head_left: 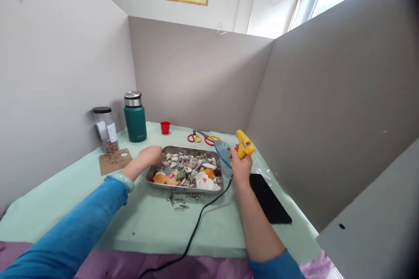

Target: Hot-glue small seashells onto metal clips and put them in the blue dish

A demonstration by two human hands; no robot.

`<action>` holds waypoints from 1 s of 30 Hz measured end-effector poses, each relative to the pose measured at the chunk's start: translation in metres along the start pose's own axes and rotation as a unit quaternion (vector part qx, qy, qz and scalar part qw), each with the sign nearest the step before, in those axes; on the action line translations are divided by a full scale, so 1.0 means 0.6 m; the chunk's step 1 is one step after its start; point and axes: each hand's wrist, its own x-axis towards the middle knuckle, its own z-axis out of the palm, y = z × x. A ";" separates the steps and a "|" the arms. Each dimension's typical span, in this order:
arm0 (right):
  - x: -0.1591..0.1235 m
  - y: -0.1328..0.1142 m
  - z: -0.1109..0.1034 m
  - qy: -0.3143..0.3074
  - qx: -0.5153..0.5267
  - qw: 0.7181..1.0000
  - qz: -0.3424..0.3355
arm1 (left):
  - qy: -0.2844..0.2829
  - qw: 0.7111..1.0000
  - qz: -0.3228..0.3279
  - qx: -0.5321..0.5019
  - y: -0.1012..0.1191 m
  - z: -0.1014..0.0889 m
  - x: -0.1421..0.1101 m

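My right hand (241,166) is wrapped around the handle of a yellow glue gun (245,144), raised over the right side of the table. Its black cord (199,220) curves down to the front edge. Close behind that hand lies a blue shell-shaped dish (222,151), partly hidden. My left hand (150,156) is closed at the far left corner of a metal tray (183,189), seemingly on its rim; the fingertips are mostly hidden. Mixed seashells (188,170) fill the tray, with orange and white ones near the front.
Small metal clips (179,202) lie before the tray. Behind are red- and yellow-handled scissors (209,139) and a red cup (165,127). At left stand a green flask (135,120), a jar (106,133) and a brown card (114,163). A black pad (270,200) lies right; partitions (203,74) enclose the table.
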 end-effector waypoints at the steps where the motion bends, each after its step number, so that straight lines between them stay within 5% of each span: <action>1: 0.000 0.004 0.000 -0.005 0.000 1.000 0.012 | 0.005 1.000 0.005 -0.001 -0.004 0.002 0.000; 11: -0.020 0.027 0.021 -0.066 -0.007 0.993 0.100 | 0.049 0.998 -0.020 0.015 -0.074 -0.011 0.016; 20: -0.046 -0.004 0.073 -0.204 0.038 0.974 0.089 | 0.060 0.998 -0.016 0.019 -0.072 0.007 0.005; 24: -0.055 -0.029 0.105 -0.266 0.057 0.958 0.092 | 0.112 0.993 -0.025 0.018 -0.037 -0.007 -0.031; 27: -0.064 -0.036 0.121 -0.293 0.069 0.948 0.099 | 0.241 0.966 0.037 -0.091 0.024 -0.018 -0.070; 30: -0.075 -0.032 0.126 -0.300 0.090 0.944 0.106 | 0.113 0.931 0.162 -0.306 0.089 -0.018 -0.098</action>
